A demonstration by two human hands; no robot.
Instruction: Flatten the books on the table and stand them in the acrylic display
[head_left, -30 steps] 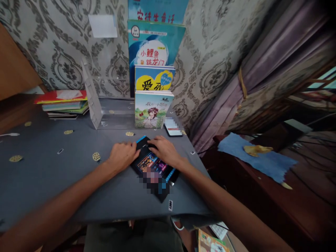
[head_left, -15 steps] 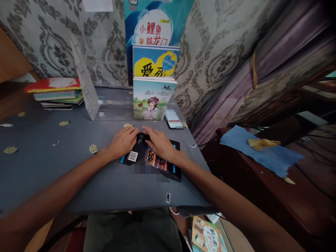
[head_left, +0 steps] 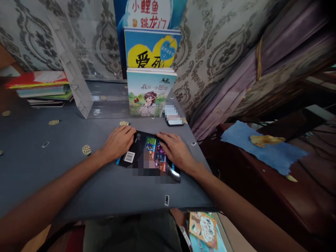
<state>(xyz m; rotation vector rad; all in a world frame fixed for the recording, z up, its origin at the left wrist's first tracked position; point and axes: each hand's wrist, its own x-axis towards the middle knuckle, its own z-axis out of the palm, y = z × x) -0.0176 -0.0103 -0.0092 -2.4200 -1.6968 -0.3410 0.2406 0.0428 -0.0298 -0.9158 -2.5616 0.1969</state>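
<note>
A black book (head_left: pixel 140 145) lies on the grey-blue tablecloth with a barcode and a grid of colourful pictures facing up. Part of it is blurred by pixel blocks. My left hand (head_left: pixel 121 141) grips its left edge near the upper corner, fingers bent and close together. On the right side, my right hand (head_left: pixel 176 148) rests over the book's edge with its fingers stretched toward the upper edge. The undersides of both hands are hidden.
Behind the book, a clear acrylic rack (head_left: pixel 78 94) holds picture books (head_left: pixel 147 92) in tiers. A phone (head_left: pixel 173 117) lies beside it. Stacked books (head_left: pixel 43 89) stand at left. A blue cloth (head_left: pixel 241 143) is on the dark cabinet at right; more books (head_left: pixel 203 229) sit below the table.
My right hand has slid right across the cover, uncovering more of the picture grid. My left hand stays at the book's left edge. The view has shifted slightly.
</note>
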